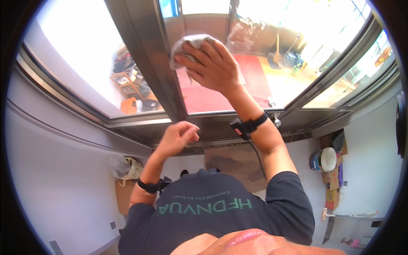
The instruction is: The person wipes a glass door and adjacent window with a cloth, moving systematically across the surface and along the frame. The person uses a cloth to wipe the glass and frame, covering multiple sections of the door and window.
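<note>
My right hand [210, 65] presses a light grey cloth [194, 43] flat against the glass pane of a metal-framed door [204, 98], near the pane's left edge. Whitish wet-looking streaks [245, 35] mark the glass to the right of the cloth. Held low in front of the door's bottom part, my left hand [183, 135] has loosely curled fingers, and no object shows in it. A black strap with a small device [242, 127] and a cable sits on my right forearm; another black strap [148, 186] is on the left one.
A round metal door knob [276, 121] sticks out right of my right forearm. A brown mat [236, 162] lies on the floor below. Buckets [323, 159] and cardboard boxes [333, 178] stand at the right wall, bags [127, 167] at the left. Shoes on a rack [124, 84] show through the glass.
</note>
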Available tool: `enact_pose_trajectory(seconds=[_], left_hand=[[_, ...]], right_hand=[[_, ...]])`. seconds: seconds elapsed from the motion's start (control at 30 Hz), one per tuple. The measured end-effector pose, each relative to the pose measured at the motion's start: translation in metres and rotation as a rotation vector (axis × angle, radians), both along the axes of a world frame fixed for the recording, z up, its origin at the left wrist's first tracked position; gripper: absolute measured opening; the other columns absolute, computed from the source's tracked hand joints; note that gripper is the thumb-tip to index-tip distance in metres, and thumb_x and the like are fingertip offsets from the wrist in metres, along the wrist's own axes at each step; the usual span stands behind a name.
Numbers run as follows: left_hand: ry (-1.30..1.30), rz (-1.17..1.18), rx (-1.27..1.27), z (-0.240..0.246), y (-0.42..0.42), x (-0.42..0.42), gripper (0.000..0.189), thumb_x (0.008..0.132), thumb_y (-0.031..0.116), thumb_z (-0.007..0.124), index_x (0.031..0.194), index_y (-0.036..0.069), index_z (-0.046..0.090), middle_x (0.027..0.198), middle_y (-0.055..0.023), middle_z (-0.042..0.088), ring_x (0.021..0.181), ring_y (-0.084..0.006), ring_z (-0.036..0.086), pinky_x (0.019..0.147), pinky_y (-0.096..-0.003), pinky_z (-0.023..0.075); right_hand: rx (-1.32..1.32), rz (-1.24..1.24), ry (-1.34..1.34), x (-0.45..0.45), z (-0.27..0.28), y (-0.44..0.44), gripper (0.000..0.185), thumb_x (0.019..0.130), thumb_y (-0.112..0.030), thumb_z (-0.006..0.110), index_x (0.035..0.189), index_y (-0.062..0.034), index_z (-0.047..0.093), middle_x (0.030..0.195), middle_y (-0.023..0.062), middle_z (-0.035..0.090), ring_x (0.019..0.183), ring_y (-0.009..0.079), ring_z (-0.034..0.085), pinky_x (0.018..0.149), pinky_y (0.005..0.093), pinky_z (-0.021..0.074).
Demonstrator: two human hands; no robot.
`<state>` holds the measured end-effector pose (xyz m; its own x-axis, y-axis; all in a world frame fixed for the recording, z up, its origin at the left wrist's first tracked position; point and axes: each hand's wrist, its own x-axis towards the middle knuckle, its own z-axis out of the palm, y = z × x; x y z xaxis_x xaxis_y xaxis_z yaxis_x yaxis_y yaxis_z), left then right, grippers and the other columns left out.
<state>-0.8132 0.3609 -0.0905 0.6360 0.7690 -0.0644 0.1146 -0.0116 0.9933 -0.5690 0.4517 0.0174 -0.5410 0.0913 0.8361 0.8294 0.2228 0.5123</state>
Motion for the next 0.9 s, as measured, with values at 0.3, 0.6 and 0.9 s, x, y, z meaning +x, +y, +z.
enact_pose_trajectory(seconds=[0.3,0.6,0.9], left_hand=[[-0.039,0.324,-0.031,-0.006,-0.014,-0.069,0.023,0.108,0.020,0.060,0.111,0.000,0.071,0.089,-0.0050,0.073,0.084,-0.0105,0.069,0.077,-0.0253,0.0560],[0.000,0.494,-0.210,-0.052,-0.045,-0.117,0.021,0.106,0.019,0.061,0.107,0.000,0.071,0.085,-0.0054,0.073,0.077,-0.0114,0.070,0.070,-0.0249,0.0561],[-0.003,0.527,-0.130,-0.068,-0.025,-0.151,0.019,0.104,0.017,0.063,0.098,0.000,0.070,0.079,-0.0056,0.073,0.069,-0.0098,0.067,0.063,-0.0246,0.0540]], right_hand=[[0.053,0.100,0.448,-0.050,0.170,0.022,0.051,0.101,-0.017,0.050,0.150,-0.0025,0.048,0.153,0.0225,0.048,0.142,0.0489,0.040,0.117,0.0587,0.0338],[-0.139,0.122,0.223,-0.101,-0.075,0.003,0.047,0.096,-0.018,0.058,0.142,-0.0234,0.065,0.153,0.0080,0.053,0.136,0.0349,0.053,0.117,0.0543,0.0378],[-0.310,-0.089,-0.426,-0.056,0.081,0.022,0.053,0.091,-0.033,0.067,0.143,-0.0357,0.057,0.147,-0.0122,0.055,0.131,0.0168,0.052,0.107,0.0380,0.0455]])
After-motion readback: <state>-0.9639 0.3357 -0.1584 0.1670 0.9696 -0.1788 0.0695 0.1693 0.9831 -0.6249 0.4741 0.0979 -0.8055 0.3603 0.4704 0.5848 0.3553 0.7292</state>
